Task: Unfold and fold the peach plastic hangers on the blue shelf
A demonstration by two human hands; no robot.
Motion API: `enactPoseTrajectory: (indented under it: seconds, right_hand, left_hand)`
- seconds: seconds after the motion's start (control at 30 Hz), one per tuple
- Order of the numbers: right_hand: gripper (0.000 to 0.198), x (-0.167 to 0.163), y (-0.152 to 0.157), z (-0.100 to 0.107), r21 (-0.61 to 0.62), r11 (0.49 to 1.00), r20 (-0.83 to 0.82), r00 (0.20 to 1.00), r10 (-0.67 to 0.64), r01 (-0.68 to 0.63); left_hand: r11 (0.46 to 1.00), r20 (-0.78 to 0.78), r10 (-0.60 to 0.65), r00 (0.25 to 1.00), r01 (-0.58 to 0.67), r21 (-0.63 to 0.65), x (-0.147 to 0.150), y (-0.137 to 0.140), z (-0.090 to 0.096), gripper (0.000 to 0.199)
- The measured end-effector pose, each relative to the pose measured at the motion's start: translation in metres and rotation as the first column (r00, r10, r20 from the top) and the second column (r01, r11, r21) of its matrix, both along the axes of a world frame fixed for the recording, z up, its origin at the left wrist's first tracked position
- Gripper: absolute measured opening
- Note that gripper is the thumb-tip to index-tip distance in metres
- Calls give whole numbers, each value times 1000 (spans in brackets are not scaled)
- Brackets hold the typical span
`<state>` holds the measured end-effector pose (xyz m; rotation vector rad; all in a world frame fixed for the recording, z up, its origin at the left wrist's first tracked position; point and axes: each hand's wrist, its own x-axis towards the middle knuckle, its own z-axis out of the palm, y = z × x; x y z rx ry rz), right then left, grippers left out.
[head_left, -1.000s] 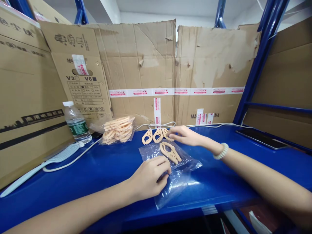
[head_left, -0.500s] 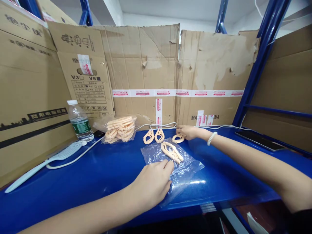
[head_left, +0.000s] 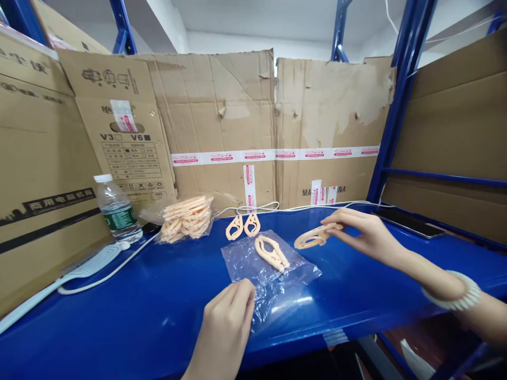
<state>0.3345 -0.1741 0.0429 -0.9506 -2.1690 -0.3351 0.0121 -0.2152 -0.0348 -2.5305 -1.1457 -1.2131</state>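
Observation:
My right hand (head_left: 358, 235) pinches one end of a peach folding clothes hanger (head_left: 311, 238) and holds it up over the blue table. Fingers closed, my left hand (head_left: 232, 316) grips the near left edge of a clear plastic bag (head_left: 240, 258); its fingertips are partly hidden. Within the bag lies another folded hanger (head_left: 272, 253). Just behind it, two more hangers, a left one (head_left: 234, 228) and a right one (head_left: 252, 225), lie side by side.
Several hangers fill a clear bag (head_left: 187, 219) at the back left. Beside it are a water bottle (head_left: 119, 211) and a pale blue hairbrush (head_left: 89, 264). A white cable (head_left: 263, 210) runs along the cardboard (head_left: 222, 121). A dark phone (head_left: 410, 222) lies at right.
My right hand has lifted the hanger off the table and brought it nearer and to the right. My left hand has shifted a little toward me and left, still at the bag. The view has turned slightly.

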Motion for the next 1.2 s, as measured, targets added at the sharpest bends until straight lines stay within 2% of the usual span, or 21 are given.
enactPoseTrajectory:
  seconds: [0.07,0.13,0.27,0.43,0.6,0.67,0.87,0.97,1.07,1.13,1.2]
  right_hand:
    - [11,-19,-32,8,116,993,-43,999,28,-23]
    - [9,-40,-62,15,160,984,-24,996,85,-81]
    - [15,-76,-92,14,95,979,106,980,170,-180]
    - [26,-106,-78,-11,80,967,315,926,207,-243]
    - [24,-126,-61,-36,233,932,427,890,157,-277]
    - [24,-131,-52,-45,250,933,446,886,127,-260]
    - [15,-140,-24,-65,121,980,491,867,81,-160]
    - [18,-138,-30,-56,54,984,469,875,124,-168]
    - [23,-129,-32,-29,-68,957,333,898,287,-280]
    - [23,-124,-16,-9,-109,939,201,917,343,-327]
    - [25,-123,19,7,-96,960,168,946,277,-264]
  left_hand:
    - [999,59,-2,998,-1,47,1,0,0,16]
    - [998,97,-2,995,-5,63,2,0,1,15]
    - [1000,137,10,991,-10,1,4,0,3,17]
    - [999,181,16,983,-7,-52,4,1,2,18]
    - [999,179,14,984,-5,-51,4,0,1,19]
    - [999,181,21,983,-12,-47,4,0,1,18]
    - [1000,173,20,985,-17,-15,6,1,0,18]
    - [999,147,37,988,-36,-7,6,1,1,18]
    - [999,124,44,991,-41,-30,5,-1,4,19]
    - [999,117,27,993,-22,-49,4,-2,6,20]
    - [998,115,-8,993,14,-58,4,-2,7,23]
